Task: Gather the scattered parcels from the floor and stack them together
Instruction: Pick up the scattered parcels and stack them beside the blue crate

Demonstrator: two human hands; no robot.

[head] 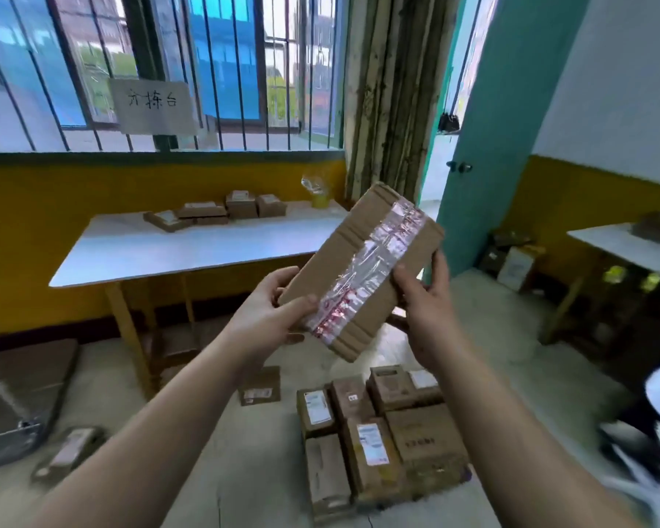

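I hold a flat brown cardboard parcel (362, 268) sealed with a strip of clear tape printed in red, tilted in the air at chest height. My left hand (271, 318) grips its lower left edge, thumb on top. My right hand (423, 302) grips its right edge. Below, on the floor, several cardboard parcels (378, 432) lie packed side by side in a group. A single small parcel (260, 386) lies apart to their left, and another parcel (69, 453) lies at the lower left.
A white table (138, 257) stands under the barred window with several small parcels (222, 213) and a yellow bottle (319, 196) on it. A second table (625, 242) is at the right. Boxes (515, 264) sit by the teal door. A dark flat item (20, 394) lies left.
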